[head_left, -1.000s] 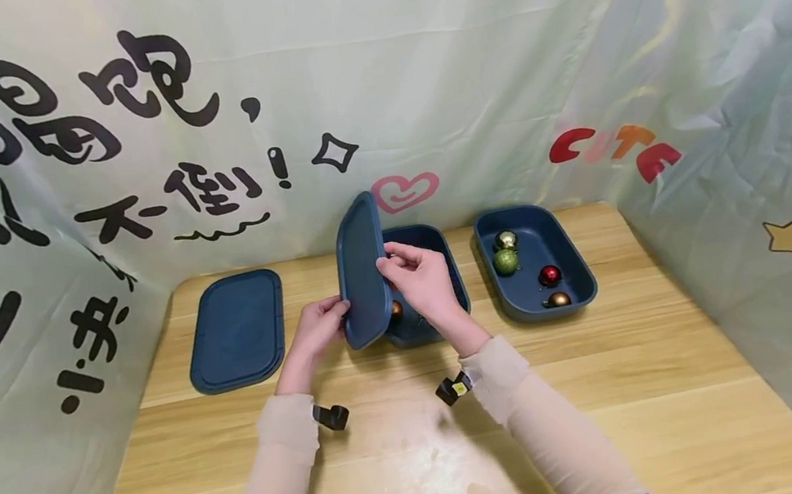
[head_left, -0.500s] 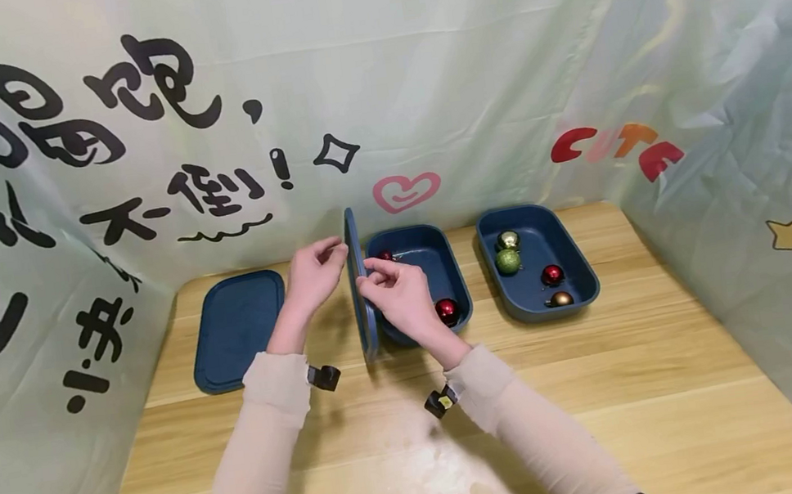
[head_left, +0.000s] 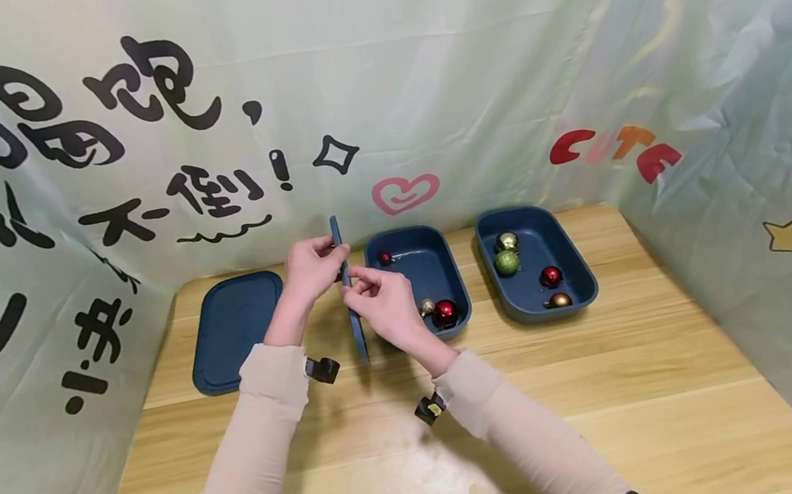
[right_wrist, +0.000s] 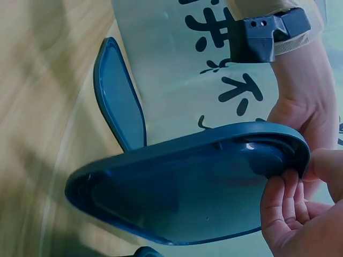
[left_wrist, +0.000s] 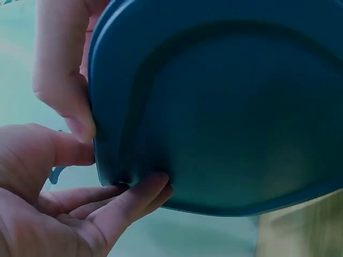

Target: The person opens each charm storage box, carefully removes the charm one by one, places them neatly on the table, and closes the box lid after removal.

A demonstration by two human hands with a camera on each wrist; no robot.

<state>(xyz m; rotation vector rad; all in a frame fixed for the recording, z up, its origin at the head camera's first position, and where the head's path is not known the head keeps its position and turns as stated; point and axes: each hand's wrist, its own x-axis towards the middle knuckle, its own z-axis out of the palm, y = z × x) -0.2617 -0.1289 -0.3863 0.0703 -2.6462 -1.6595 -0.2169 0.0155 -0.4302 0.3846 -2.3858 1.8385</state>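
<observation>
The held lid (left_wrist: pixel 230 123) looks smooth plastic, the table (head_left: pixel 652 397) glossy wood, the backdrop (head_left: pixel 434 77) cloth.

Left grip (left_wrist: pixel 64 225) and right grip (left_wrist: pixel 61 69) pinch a blue lid (left_wrist: pixel 230 118).

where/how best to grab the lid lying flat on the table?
Likely the flat lid by its near-edge rim, approached low from the person's side, thumb over, fingers under. It's low and broad, lying flat, so only the edge offers a pinch; the far edge sits close to the backdrop.

Soft glare whitens the tabletop (head_left: pixel 408 468) (wrist views look dimmer).
</observation>
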